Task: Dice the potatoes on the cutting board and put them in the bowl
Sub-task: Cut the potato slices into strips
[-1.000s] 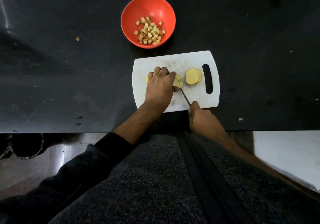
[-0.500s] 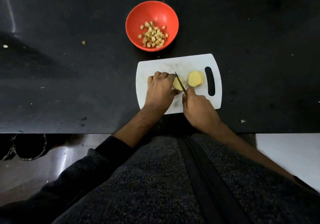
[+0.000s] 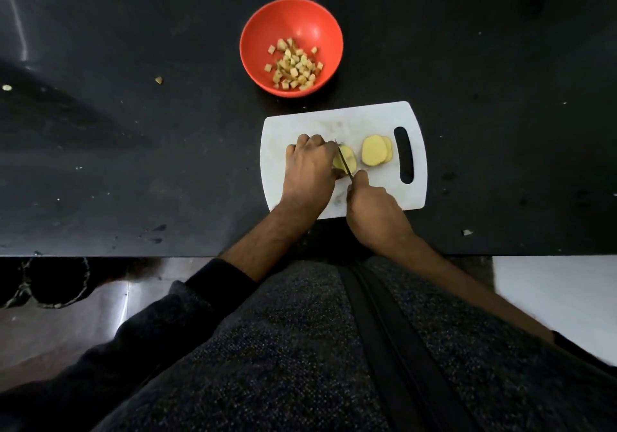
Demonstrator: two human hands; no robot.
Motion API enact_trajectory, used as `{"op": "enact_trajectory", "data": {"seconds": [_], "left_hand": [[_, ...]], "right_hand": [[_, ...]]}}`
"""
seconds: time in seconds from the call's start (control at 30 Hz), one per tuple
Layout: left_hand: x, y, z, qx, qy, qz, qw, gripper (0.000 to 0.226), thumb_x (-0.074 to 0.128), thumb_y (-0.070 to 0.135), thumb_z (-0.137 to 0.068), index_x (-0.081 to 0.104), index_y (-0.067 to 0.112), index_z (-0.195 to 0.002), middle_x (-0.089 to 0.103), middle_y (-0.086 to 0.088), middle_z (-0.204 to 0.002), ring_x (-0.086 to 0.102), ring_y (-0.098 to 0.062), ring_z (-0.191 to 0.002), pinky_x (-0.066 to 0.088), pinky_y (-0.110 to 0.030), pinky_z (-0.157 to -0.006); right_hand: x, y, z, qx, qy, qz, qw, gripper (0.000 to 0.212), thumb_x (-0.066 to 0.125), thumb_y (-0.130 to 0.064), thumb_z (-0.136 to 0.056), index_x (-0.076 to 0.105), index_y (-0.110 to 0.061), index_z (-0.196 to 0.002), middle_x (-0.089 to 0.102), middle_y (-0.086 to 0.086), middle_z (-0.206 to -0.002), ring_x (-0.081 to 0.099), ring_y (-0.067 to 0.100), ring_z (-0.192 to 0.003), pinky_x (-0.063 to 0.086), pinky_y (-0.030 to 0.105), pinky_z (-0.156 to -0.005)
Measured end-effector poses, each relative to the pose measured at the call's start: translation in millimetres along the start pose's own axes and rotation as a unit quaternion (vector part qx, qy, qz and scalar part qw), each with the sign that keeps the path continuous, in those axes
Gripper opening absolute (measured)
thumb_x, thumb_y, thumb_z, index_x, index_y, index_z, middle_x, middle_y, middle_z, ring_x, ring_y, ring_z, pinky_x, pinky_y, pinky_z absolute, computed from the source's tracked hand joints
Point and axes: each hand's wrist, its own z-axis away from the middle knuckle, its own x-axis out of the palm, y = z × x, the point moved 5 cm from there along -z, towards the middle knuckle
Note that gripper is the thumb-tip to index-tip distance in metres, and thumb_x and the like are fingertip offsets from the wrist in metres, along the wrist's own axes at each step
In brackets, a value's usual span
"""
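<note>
White plastic, the cutting board lies on the dark counter with its handle slot to the right. Going left to right across it: the left hand presses down with fingers curled close together on a potato piece, hiding most of it, so only the right end shows. Directly against those knuckles runs the knife, its thin blade slanting from far-left to near-right, tip pointing away from the person; it seems to rest on the potato, though the view is too small to be sure it has bitten in. The right hand grips the handle, fingers wrapped, forefinger stretched along the top. Further right, apart from the blade, lie stacked potato slices, flat, their long axis running near-to-far.

The cut turns on the blade standing just right of the left fingertips, so it should stay there. The red bowl, beyond the board, holds diced cubes.
</note>
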Motion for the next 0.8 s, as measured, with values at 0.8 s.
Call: {"op": "enact_trajectory", "data": {"seconds": [0.8], "left_hand": [[-4,-5,-6,-0.01,-0.024,0.015,1.0,0.042,0.079,0.036,-0.082,0.07,0.019,-0.119,0.068,-0.003,-0.109,0.051,-0.025,-0.108,0.028,-0.033,-0.084]], "right_hand": [[6,21,29,0.065,-0.119,-0.027,0.99,0.014,0.04,-0.024,-0.101,0.03,-0.015,-0.096,0.044,0.004,-0.074,0.05,0.032,-0.071,0.039,0.04,-0.064]]}}
